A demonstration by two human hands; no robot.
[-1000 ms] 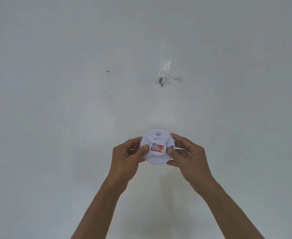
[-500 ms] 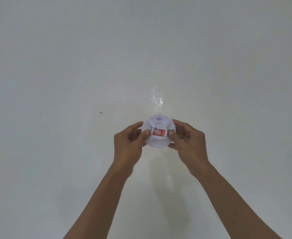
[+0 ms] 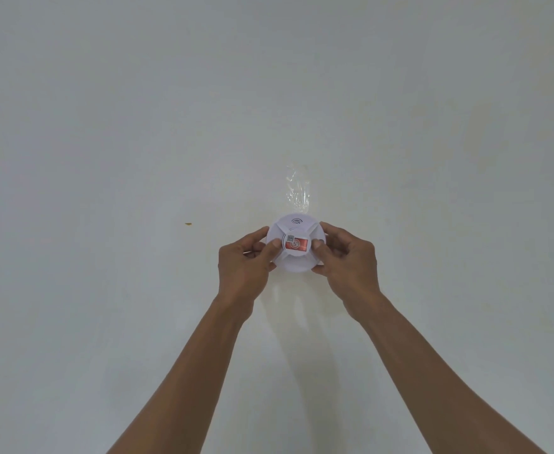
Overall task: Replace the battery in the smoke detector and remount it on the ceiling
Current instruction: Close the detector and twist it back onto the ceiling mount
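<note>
A round white smoke detector (image 3: 296,229) with a red label on its face is held up against the white ceiling (image 3: 138,126). My left hand (image 3: 246,263) grips its left rim, thumb on the face. My right hand (image 3: 347,260) grips the right rim the same way. A strip of clear tape (image 3: 297,188) on the ceiling sticks out just above the detector. The ceiling mount seen earlier is hidden behind the detector.
A small yellowish speck (image 3: 188,224) marks the ceiling left of the detector. The rest of the view is plain white ceiling, with both forearms reaching up from the bottom edge.
Both hands have carried the detector up to the tape and the mount, which is now covered. The detector's top edge now meets the lower end of the tape.
</note>
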